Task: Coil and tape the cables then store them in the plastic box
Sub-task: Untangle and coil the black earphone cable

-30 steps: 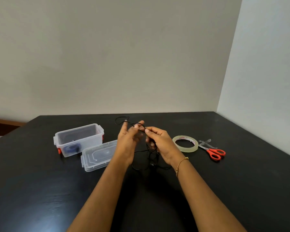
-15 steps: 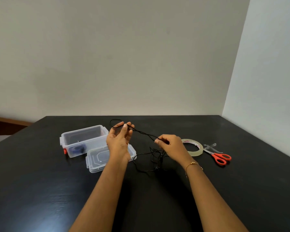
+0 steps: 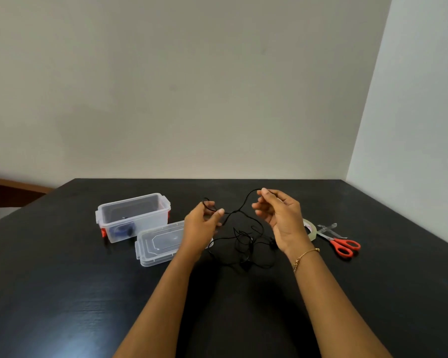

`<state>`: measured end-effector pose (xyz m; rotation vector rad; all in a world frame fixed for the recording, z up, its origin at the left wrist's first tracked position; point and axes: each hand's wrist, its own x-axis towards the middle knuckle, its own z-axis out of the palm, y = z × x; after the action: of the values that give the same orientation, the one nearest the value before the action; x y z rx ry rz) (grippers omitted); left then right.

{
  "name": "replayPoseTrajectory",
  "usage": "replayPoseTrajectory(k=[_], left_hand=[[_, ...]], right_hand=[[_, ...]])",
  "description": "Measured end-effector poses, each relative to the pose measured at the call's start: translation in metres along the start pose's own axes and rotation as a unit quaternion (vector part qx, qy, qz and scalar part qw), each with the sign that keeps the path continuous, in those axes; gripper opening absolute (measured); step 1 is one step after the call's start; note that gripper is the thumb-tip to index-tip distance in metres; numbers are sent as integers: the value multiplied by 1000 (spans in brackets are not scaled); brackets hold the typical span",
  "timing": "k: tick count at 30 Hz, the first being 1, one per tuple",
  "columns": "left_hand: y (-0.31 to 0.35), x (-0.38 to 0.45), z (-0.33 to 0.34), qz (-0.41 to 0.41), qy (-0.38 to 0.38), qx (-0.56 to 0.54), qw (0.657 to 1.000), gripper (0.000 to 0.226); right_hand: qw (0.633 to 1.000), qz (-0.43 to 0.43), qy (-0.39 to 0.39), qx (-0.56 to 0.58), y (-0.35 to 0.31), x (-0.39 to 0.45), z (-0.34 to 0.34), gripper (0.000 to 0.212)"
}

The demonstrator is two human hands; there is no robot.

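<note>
A: Hands? 
B: Both raised above the black table [image 3: 62, 293]. Left hand [image 3: 201, 226] pinches the thin black cable [image 3: 239, 210] between thumb and fingertips, a small loop standing up behind the fingers. Right hand [image 3: 282, 218] higher, palm turned inward, fingers curled, thumb and forefinger pinching the same cable near the top of its arc.

A: Cable's run? 
B: From the right hand's pinch it drops in a curve to a low point between the hands, then goes to the left hand. The rest lies in a loose tangle on the table, below and between the wrists. Dark cable on dark table, so the ends are hard to trace.

A: Plastic box? 
B: Clear plastic box [image 3: 133, 218] sits to the left, open, red latch at its near left corner. Something dark blue inside at the bottom; cannot tell what. Its lid [image 3: 161, 242] lies flat just in front and to the right, partly under the left wrist.

A: Right side? 
B: Roll of clear tape [image 3: 311, 229] flat on the table, half hidden behind the right hand. Just beyond it, scissors [image 3: 339, 242] with orange handles, blades pointing back toward the tape. Gold bracelet [image 3: 305, 255] on the right wrist
</note>
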<state>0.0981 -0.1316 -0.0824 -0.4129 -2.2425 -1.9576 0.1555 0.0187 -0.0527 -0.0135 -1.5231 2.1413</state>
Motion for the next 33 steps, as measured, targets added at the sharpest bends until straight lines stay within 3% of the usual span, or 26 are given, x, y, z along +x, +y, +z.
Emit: replayPoseTrajectory(k=[2, 4, 8, 11, 15, 18, 20, 22, 25, 29, 31, 33], left_hand=[[5, -3, 2, -52, -57, -162, 984, 28], [10, -4, 3, -72, -65, -295, 951, 26], [23, -4, 1, -61, 9, -404, 913, 18], [30, -4, -5, -66, 21, -451, 890, 16], [34, -6, -7, -55, -11, -433, 900, 16], [35, -6, -6, -36, 6, -407, 913, 15], [34, -6, -6, -32, 15, -396, 918, 15], [33, -7, -5, -27, 17, -383, 923, 16], [32, -9, -1, 6, 45, -278, 960, 19], [23, -6, 1, 50, 92, -167, 980, 20], [19, -5, 0, 50, 99, -137, 984, 24], [16, -3, 0, 35, 116, -123, 985, 26]], right_hand=[[998, 4, -57, -13, -2, -4, 5, 18], [990, 1, -96, -107, 2, -7, 11, 24], [917, -34, -139, -372, 17, -8, 13, 21], [874, -25, -178, -452, 29, -9, 13, 17], [849, -94, -83, -513, 41, -4, 13, 22], [808, -152, 11, -570, 37, -4, 10, 26], [800, -156, 42, -578, 35, -4, 7, 31], [816, -142, 55, -558, 35, -2, 6, 37], [873, -90, 79, -474, 31, 3, 11, 38], [981, 90, 51, -166, 14, -1, 20, 27], [985, 163, 63, -4, 8, -3, 18, 18], [977, 189, 61, 80, 7, 1, 12, 25]])
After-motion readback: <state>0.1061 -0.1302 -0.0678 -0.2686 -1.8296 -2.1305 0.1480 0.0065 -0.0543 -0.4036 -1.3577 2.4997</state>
